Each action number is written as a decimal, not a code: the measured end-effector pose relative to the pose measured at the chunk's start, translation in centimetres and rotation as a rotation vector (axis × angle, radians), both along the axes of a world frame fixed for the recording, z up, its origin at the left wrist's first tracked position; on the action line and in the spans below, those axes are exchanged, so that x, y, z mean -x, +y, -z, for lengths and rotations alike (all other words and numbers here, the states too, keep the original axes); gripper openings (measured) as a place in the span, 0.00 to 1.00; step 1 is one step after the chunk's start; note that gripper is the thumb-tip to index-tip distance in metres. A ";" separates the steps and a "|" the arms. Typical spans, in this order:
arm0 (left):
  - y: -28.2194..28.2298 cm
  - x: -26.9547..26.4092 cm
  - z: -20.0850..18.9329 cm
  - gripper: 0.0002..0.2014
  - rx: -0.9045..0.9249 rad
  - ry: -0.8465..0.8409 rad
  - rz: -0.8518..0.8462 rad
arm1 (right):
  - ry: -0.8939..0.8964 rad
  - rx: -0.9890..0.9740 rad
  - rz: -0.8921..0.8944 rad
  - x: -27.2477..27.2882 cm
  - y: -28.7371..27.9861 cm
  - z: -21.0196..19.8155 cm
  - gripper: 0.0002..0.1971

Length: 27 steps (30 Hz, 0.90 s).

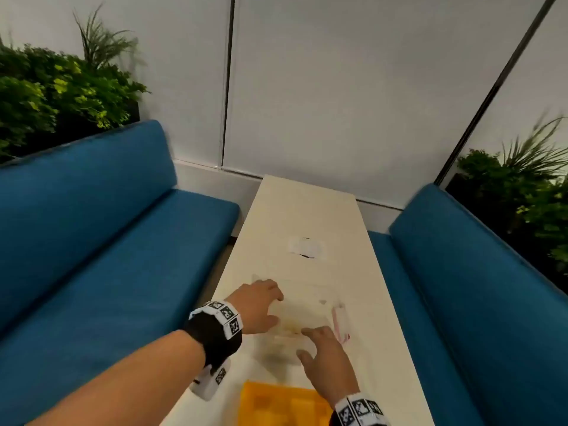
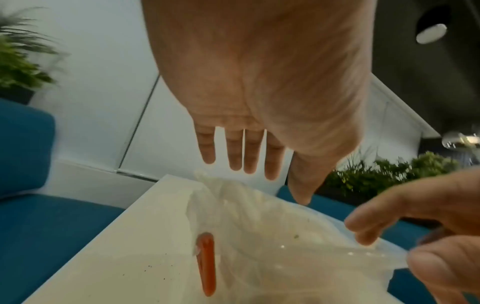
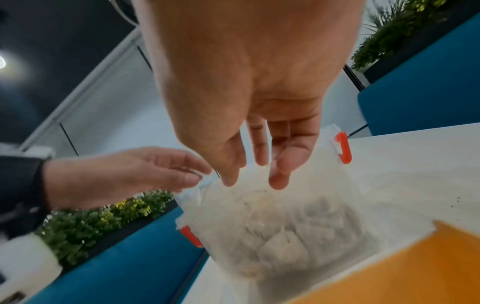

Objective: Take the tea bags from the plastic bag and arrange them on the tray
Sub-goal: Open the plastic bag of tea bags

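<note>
Looking down from the head view, a white table [image 1: 310, 216] runs between two blue sofas [image 1: 92, 241], with plants [image 1: 46, 93] behind each and a white wall beyond. One clear bag [image 1: 302, 315] lies on the table just past one orange tray [image 1: 282, 404] at the near edge; a small white round thing [image 1: 306, 248], too blurred to name, sits farther up the table. The left hand [image 1: 256, 305] hovers at the bag's left side with fingers spread and loose, and the right hand [image 1: 327, 361] reaches over its near end, fingers extended. Whether either touches the plastic cannot be told from here.

From the left wrist view, the left hand [image 2: 259, 92] is flat and wide open above the bag [image 2: 285, 246], four fingers [image 2: 235, 152] straight and holding nothing. One red clip [image 2: 206, 263] marks the bag's edge. The right hand [image 2: 428, 226] comes in from the right, fingertips at the bag's rim.

From the right wrist view, the right hand [image 3: 246, 92] hangs above the bag [image 3: 285, 226], thumb and fingers apart and empty. Pale tea bags [image 3: 285, 242] are heaped inside; their count cannot be told. Two red clips [image 3: 344, 148] show on the bag. The left hand [image 3: 124, 174] is slightly curled at the bag's corner. The tray [image 3: 415, 267] lies just beside the bag.
</note>
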<state>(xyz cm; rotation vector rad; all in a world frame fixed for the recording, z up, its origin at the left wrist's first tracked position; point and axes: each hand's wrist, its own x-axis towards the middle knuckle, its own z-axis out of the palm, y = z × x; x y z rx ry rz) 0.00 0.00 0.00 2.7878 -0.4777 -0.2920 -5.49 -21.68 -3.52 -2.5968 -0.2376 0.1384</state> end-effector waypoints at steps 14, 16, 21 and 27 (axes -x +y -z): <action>-4.5 -5.4 1.7 0.10 -0.424 0.085 0.081 | 0.014 0.158 0.069 -2.3 0.3 1.2 0.13; -3.8 -5.8 -0.7 0.13 -0.311 0.010 0.048 | 0.022 0.138 0.080 -3.2 -0.4 1.3 0.13; -0.4 -5.1 -8.8 0.18 -0.044 -0.265 -0.079 | 0.021 0.111 0.133 -5.8 -3.0 1.3 0.13; 3.9 -2.3 -9.7 0.14 -0.028 -0.304 -0.259 | 0.027 0.108 0.216 -8.9 -6.8 1.3 0.13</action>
